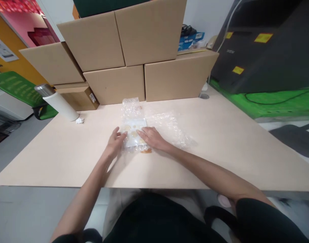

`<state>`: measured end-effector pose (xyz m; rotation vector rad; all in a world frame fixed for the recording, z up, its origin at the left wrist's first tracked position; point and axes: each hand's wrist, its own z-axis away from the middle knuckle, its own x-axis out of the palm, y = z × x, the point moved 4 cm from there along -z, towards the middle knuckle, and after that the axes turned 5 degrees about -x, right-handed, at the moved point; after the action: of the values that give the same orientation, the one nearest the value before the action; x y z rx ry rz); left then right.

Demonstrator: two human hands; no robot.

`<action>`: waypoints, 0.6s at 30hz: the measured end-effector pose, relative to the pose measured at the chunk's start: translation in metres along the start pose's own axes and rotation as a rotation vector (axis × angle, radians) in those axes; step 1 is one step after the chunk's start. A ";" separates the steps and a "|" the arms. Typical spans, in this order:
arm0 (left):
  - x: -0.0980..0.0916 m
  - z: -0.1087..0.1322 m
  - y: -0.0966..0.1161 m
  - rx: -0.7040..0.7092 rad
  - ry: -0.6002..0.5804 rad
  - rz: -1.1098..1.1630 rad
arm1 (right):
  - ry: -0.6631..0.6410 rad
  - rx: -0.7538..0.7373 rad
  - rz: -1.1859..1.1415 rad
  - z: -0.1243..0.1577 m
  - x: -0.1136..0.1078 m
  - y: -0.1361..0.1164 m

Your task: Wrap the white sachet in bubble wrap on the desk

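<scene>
On the table in front of me lies a flat, pale square item [134, 124] with yellowish round spots, resting on a sheet of bubble wrap [166, 123]. The wrap shows beyond its far edge and spreads out to the right. My left hand [115, 141] is at the item's left edge, thumb on the edge and fingers apart. My right hand [152, 136] lies over its right side, fingers stretched out on the surface. A small orange-brown patch [146, 151] shows at the wrap's near edge; I cannot tell what it is.
Cardboard boxes [114, 86] stand stacked along the back of the table [68, 158]. At the left are a white bottle [60, 105] with a metal cap and a crumpled white scrap [80, 120]. A large dark case [257, 60] stands on a green surface at the right.
</scene>
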<state>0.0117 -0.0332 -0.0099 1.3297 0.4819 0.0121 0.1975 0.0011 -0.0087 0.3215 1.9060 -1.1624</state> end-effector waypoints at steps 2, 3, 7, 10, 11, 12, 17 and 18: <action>0.000 0.002 0.006 0.002 -0.024 0.224 | -0.004 0.040 -0.123 0.003 -0.007 0.001; 0.002 0.005 0.013 0.046 -0.028 0.270 | -0.001 0.070 -0.206 0.005 -0.011 0.002; 0.036 0.021 0.047 0.284 -0.151 0.272 | 0.038 0.195 -0.513 0.016 -0.026 0.016; 0.073 0.028 0.064 0.438 -0.296 0.146 | 0.127 0.225 -0.606 0.028 -0.040 0.034; 0.086 0.030 0.067 0.490 -0.337 0.081 | 0.163 0.225 -0.600 0.033 -0.046 0.041; 0.099 0.031 0.069 0.543 -0.367 0.002 | 0.196 0.225 -0.574 0.039 -0.053 0.049; 0.153 0.033 0.057 0.630 -0.473 -0.529 | 0.253 0.232 -0.234 0.071 -0.078 0.090; 0.160 0.034 0.053 0.621 -0.495 -0.620 | 0.274 0.254 -0.169 0.076 -0.081 0.098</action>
<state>0.1820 -0.0063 -0.0080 1.6573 0.4682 -1.0266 0.3451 0.0072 -0.0203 0.4853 2.0520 -1.5453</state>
